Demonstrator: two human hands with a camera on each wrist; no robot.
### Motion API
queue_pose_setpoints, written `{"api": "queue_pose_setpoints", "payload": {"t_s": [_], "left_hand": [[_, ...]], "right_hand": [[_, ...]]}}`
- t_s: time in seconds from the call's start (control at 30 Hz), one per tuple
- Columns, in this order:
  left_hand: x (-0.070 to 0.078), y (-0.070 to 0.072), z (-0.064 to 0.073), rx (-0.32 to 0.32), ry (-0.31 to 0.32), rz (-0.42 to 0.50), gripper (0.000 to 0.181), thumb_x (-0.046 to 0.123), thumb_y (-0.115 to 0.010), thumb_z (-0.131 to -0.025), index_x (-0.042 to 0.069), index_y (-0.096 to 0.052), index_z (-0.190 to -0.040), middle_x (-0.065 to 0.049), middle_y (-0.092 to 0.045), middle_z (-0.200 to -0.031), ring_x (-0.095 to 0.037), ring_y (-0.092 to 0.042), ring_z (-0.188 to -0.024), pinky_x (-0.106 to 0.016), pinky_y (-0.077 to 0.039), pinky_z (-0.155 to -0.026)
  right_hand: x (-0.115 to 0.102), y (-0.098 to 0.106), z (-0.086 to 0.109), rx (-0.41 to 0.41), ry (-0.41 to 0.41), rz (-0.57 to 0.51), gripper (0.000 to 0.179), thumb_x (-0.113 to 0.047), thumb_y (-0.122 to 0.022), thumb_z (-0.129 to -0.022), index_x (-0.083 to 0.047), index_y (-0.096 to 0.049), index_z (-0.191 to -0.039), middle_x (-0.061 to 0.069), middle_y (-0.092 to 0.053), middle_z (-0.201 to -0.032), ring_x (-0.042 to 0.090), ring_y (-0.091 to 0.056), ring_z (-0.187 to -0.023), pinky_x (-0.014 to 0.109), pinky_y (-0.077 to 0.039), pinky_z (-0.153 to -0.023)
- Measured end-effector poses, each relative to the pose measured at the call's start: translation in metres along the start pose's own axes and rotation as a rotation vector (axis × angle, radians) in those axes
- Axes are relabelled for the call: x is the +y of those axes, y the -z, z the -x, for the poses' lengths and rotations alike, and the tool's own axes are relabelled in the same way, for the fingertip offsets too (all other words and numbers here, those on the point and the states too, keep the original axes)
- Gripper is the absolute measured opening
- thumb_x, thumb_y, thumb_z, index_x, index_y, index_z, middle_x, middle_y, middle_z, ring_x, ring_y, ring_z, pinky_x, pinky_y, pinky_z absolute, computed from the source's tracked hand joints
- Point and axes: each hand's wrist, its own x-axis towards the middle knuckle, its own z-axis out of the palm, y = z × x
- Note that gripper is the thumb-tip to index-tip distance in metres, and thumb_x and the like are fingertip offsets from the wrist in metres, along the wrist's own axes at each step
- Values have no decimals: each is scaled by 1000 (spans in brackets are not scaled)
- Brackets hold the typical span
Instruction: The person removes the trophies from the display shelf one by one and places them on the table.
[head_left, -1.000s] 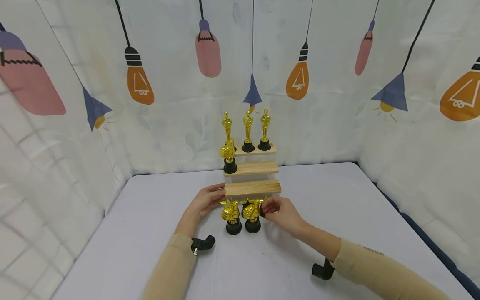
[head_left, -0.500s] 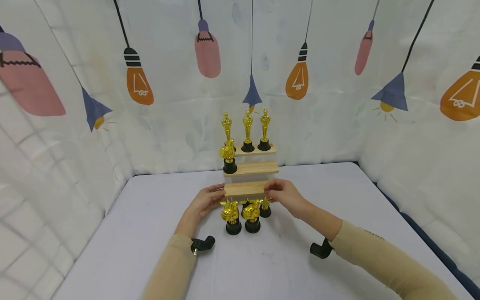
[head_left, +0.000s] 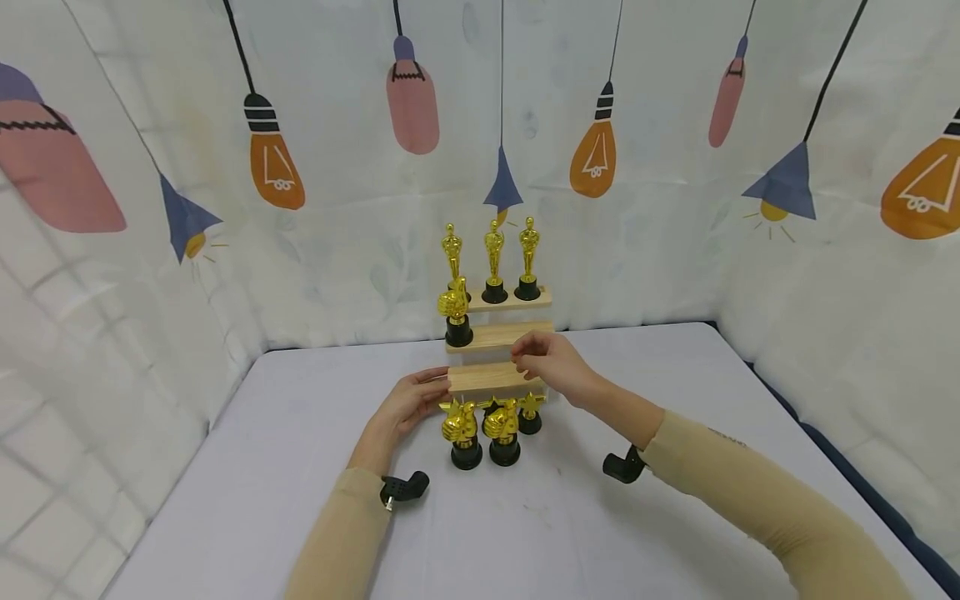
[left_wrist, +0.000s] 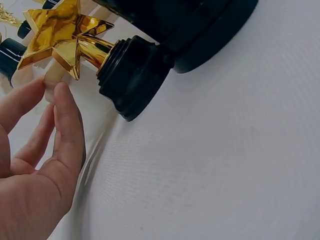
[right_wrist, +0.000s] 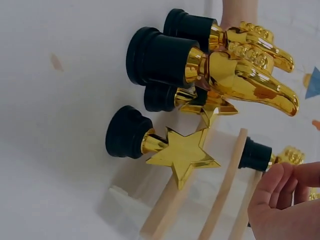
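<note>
A stepped wooden shelf [head_left: 487, 379] stands on the white table. My left hand [head_left: 411, 404] pinches the left end of its lowest board between thumb and fingers [left_wrist: 67, 120]. Loosely curled, my right hand [head_left: 551, 364] hovers over that board's right part and holds nothing visible. Two gold thumbs-up trophies [head_left: 502, 421] with black bases stand on the table before the shelf. Behind them are gold star trophies, one at the right [right_wrist: 185, 155] plainly seen, others partly hidden. Another thumbs-up trophy [head_left: 455, 310] stands at the middle board's left end.
Three gold figure trophies [head_left: 493, 254] stand on the top board, the left one partly covered by the thumbs-up trophy. A white cloth backdrop [head_left: 360, 250] with printed lamps encloses the table [head_left: 480, 542] at the back and sides.
My right hand has moved from beside the right star trophy up and back over the lowest board, uncovering that trophy. My left hand has stayed at the board's end.
</note>
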Motion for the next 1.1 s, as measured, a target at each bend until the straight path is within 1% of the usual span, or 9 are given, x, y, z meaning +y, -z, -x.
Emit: {"api": "queue_pose_setpoints", "payload": {"t_s": [0.1,0.2,0.27,0.37,0.6,0.67,0.83,0.97,1.1], "left_hand": [[-1,1,0,0,-3,1,52,3,-66,-101,-6,-46,-148,-28,-56,-140,-21,-69,-106,-33,-59,-90],[-2,2,0,-2,-2,5,52,3,-66,-101,-6,-47,-148,-27,-56,-139,-21,-69,-105,-32,-59,-90],[-2,2,0,-8,-2,7,52,3,-65,-101,-7,-46,-148,-27,-56,-139,-21,-69,-105,-32,-59,-90],[-2,2,1,-12,0,10,52,3,-65,-101,-7,-46,-148,-28,-55,-140,-21,-69,-106,-32,-59,-90],[-1,0,0,-13,6,17,52,3,-65,-101,-6,-45,-149,-28,-54,-142,-23,-67,-112,-33,-57,-94],[0,0,0,-14,5,17,52,2,-64,-101,-6,-45,-149,-28,-54,-142,-24,-67,-112,-34,-57,-94],[0,0,0,-15,6,8,52,3,-64,-101,-6,-45,-149,-28,-54,-142,-24,-67,-113,-34,-57,-94],[0,0,1,-13,6,2,52,4,-65,-102,-6,-45,-149,-27,-55,-141,-23,-67,-112,-34,-57,-95],[0,1,1,-18,2,1,53,5,-65,-102,-6,-45,-149,-26,-56,-141,-22,-67,-111,-33,-57,-94]], "right_hand": [[-2,-3,-8,-4,-5,-7,14,-4,-61,-102,3,-63,-114,18,-64,-108,45,-59,-105,36,-58,-84],[-3,-6,-14,-5,-8,-13,14,-5,-64,-101,2,-64,-113,19,-64,-110,36,-62,-100,37,-58,-85],[-4,-7,-18,-5,-1,-8,14,-5,-66,-101,2,-64,-112,17,-64,-109,28,-62,-95,38,-59,-85],[-5,-7,-23,-8,14,-14,17,-6,-68,-100,3,-63,-113,14,-65,-107,24,-62,-93,39,-59,-85],[-9,-7,-35,-14,30,-33,20,-6,-70,-98,4,-63,-114,12,-65,-105,29,-62,-100,49,-56,-93],[-10,-6,-39,-9,31,-31,21,-6,-70,-98,4,-63,-115,12,-66,-106,29,-63,-101,47,-57,-92],[-12,-5,-52,3,17,-20,24,-5,-72,-97,2,-64,-118,12,-66,-109,23,-64,-99,37,-59,-87],[-13,-6,-60,-1,12,-10,29,-7,-74,-96,2,-63,-122,13,-65,-115,25,-65,-103,41,-56,-95],[-14,-8,-69,-2,17,26,36,-12,-77,-94,0,-62,-125,17,-63,-123,27,-62,-110,42,-55,-98]]}}
